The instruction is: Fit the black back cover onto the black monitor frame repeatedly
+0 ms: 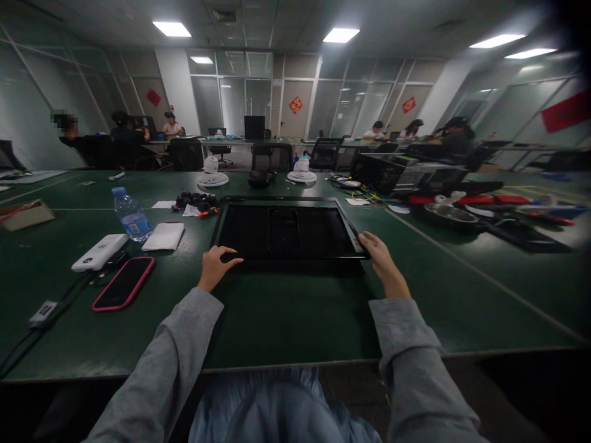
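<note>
**Black frame pinched at both near corners, black panel showing through it**

Step in hand looks like positioning the black frame (pixel 300 258). It's between the two hands, over the green table (pixel 286 326), near bar facing the person. Left hand (pixel 215 266): thumb and forefinger pinching the near left corner, other fingers mostly hidden. Right hand (pixel 381 259): pinching the near right corner, fingers wrapped on the side bar.

Black panel (pixel 244 227) sits beyond and between the hands, inside the frame's outline. Dark edge also shows below the near bar, so the two look offset. Can't tell if they touch.

Judgement: any move from here calls for both pinches lifting or lowering evenly; an uneven pull could twist the thin frame.

Containers:
- Bottle (pixel 132 215), beyond and left of the left hand: blue cap (pixel 119 191) on, partly full of clear liquid.
- Shallow metal pan (pixel 450 215), beyond and right of the right hand: contents can't be made out.
- Box (pixel 26 214), far left of the left hand: inside not visible.

Phone (pixel 124 283) lies left of the left hand, well apart from the frame.
</note>
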The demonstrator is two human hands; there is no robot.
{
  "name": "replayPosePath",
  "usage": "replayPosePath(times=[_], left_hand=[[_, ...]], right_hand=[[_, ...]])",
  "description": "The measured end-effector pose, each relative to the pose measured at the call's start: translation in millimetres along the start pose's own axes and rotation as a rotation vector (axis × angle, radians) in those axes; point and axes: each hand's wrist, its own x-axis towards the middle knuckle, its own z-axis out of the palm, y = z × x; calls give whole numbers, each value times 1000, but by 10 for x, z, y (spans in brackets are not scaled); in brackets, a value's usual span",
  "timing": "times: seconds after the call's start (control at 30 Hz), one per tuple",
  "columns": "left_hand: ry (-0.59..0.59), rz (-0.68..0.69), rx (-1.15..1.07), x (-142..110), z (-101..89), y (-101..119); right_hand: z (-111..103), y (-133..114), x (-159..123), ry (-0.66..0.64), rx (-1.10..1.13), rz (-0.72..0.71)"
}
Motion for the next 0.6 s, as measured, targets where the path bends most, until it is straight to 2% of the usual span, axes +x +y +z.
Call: replayPosePath(times=[0.13, 0.27, 0.4, 0.6], left_hand=[[-29, 11, 34, -40, 21, 5], [-69, 21, 55, -87, 36, -44], [-126, 21, 71, -116, 56, -49], [-176, 50, 95, -123, 71, -8]], right_hand=[[126, 81, -18, -90, -173, -179], [171, 196, -33, -29, -385, -310], [144, 296, -157, 36, -581, -338], [108, 342, -288, 74, -662, -324]])
